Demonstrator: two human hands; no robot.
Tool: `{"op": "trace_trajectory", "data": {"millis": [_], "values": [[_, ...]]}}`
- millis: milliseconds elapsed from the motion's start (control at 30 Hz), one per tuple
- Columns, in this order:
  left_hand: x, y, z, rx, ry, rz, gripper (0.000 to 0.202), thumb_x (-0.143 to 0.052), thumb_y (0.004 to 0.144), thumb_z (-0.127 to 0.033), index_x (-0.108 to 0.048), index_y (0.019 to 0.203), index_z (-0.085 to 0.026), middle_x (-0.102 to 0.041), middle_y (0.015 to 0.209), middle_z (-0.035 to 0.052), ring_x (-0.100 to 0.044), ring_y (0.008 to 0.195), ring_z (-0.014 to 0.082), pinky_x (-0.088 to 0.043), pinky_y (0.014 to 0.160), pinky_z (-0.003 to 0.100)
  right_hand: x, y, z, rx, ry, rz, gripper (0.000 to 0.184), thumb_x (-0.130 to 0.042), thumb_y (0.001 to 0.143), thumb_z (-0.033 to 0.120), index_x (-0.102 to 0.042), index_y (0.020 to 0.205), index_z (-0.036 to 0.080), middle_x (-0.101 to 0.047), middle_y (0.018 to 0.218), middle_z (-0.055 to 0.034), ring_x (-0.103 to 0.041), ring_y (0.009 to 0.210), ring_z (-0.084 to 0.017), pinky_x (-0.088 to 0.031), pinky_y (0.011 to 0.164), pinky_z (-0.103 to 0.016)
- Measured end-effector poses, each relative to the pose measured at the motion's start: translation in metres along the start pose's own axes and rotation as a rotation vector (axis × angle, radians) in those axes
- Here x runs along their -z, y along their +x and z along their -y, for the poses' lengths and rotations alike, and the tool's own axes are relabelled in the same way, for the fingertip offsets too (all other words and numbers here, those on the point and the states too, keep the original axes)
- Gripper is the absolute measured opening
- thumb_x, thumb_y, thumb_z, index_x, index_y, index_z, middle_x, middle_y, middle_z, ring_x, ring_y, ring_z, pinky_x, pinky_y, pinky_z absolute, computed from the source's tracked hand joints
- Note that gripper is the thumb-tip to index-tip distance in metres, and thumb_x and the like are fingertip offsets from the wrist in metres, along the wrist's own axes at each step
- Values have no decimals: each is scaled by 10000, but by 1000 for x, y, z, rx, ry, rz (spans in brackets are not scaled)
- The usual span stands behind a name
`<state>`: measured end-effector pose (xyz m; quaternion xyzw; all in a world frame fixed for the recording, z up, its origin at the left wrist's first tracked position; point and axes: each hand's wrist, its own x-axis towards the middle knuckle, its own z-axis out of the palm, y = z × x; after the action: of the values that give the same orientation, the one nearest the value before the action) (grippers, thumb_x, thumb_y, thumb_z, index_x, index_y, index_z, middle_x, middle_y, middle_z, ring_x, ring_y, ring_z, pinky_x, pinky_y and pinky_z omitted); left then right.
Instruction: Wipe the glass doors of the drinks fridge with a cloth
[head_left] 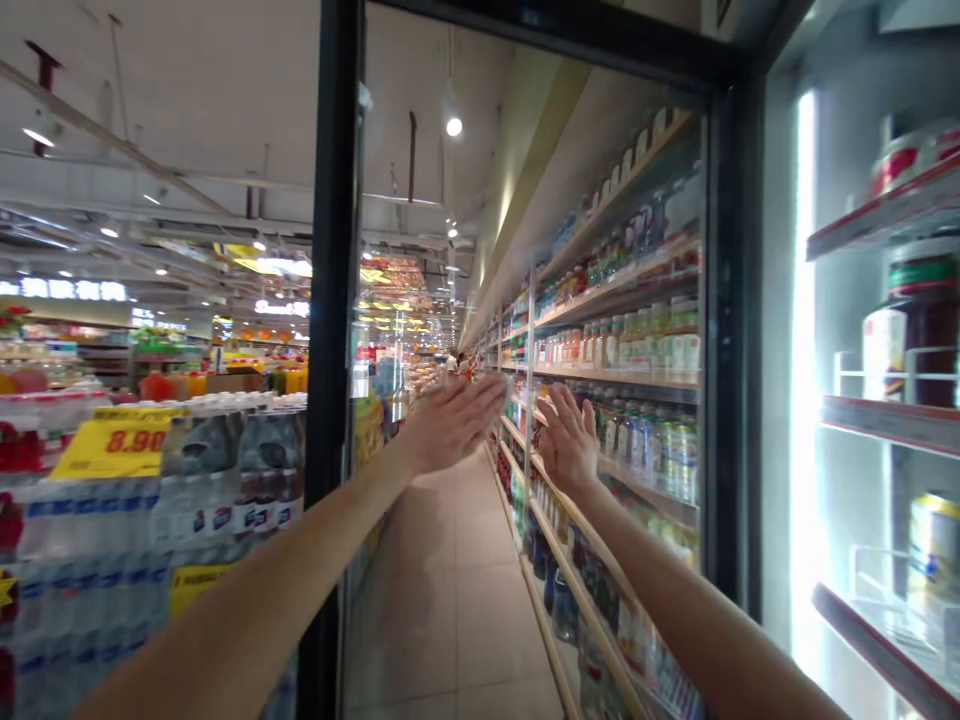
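Presently, I observe the left hand [456, 424], fingers extended, and right hand [568, 442], fingers parted, before a black-framed glass door [335, 260].

The pale ceiling [202, 75] is dotted with small lamps [454, 127]. The floor [427, 640] is light tile. Long shelves [622, 378] recede into the distance; at right, an upright light strip [805, 300] glows white.
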<state>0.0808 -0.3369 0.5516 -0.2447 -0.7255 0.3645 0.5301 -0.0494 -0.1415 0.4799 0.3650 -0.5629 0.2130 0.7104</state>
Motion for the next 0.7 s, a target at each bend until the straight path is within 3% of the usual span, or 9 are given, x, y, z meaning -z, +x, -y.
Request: {"op": "trace_trajectory", "data": {"millis": [133,167,300,333,367,467,533,567,700], "values": [[-2,6,9,367,80,-122,572,-381,901,-304,-266,1419,-90,-336,1462,148,-244,1383,266,-233,1104,446,-1,-1,0,-7,6,1,425,-394,872,191,-471,1290,201,-486,1376,-105,-323,1359,-195,-186,1128,-455],[-3,5,4,334,76,-113,570,-382,902,-300,-263,1421,-96,-340,1461,144,-245,1383,262,-233,1105,442,-1,-1,0,-10,7,5,431,-393,872,192,-467,1296,205,-483,1378,-103,-326,1358,-198,-185,1127,-458],[-8,3,-14,-97,1,-4,522,-367,915,-252,-271,1424,-190,-385,1448,65,-282,1369,151,-197,1133,331,-1,-1,0,-2,15,3,458,-393,865,191,-448,1320,215,-473,1388,-95,-327,1358,-200,-191,1127,-458],[-7,4,-10,-106,-1,-7,513,-363,917,-249,-279,1420,-192,-388,1446,60,-284,1368,144,-191,1137,326,-1,-1,0,0,17,-3,459,-392,865,192,-448,1319,214,-477,1385,-96,-327,1357,-201,-195,1125,-459],[-5,7,-2,-29,9,-32,510,-360,918,-251,-283,1417,-180,-382,1450,66,-278,1371,152,-192,1139,340,-2,-1,-1,-2,18,-7,457,-389,865,194,-450,1317,215,-481,1381,-95,-329,1356,-201,-198,1124,-460],[1,20,26,446,60,-177,544,-373,911,-281,-265,1420,-120,-323,1474,126,-228,1392,227,-213,1130,426,-2,-1,-1,-14,14,-3,453,-374,870,198,-451,1315,225,-486,1377,-89,-334,1354,-197,-198,1125,-460],[-2,25,28,555,59,-199,560,-384,905,-290,-257,1424,-122,-306,1481,135,-203,1398,256,-223,1120,461,-2,-1,-1,-16,13,-1,449,-371,871,198,-455,1311,230,-491,1373,-84,-337,1352,-191,-200,1127,-450],[-5,25,21,480,46,-173,552,-383,906,-286,-262,1424,-140,-318,1478,123,-208,1396,255,-227,1118,461,-2,-1,-2,-15,13,-3,447,-368,873,196,-455,1310,230,-496,1368,-83,-339,1351,-189,-201,1127,-447],[-16,18,-18,-111,-22,-48,470,-362,921,-253,-343,1388,-204,-383,1450,54,-276,1374,178,-231,1123,368,-1,0,-2,-14,26,-19,466,-356,884,194,-401,1347,220,-509,1353,-96,-348,1346,-185,-211,1124,-445]]}}
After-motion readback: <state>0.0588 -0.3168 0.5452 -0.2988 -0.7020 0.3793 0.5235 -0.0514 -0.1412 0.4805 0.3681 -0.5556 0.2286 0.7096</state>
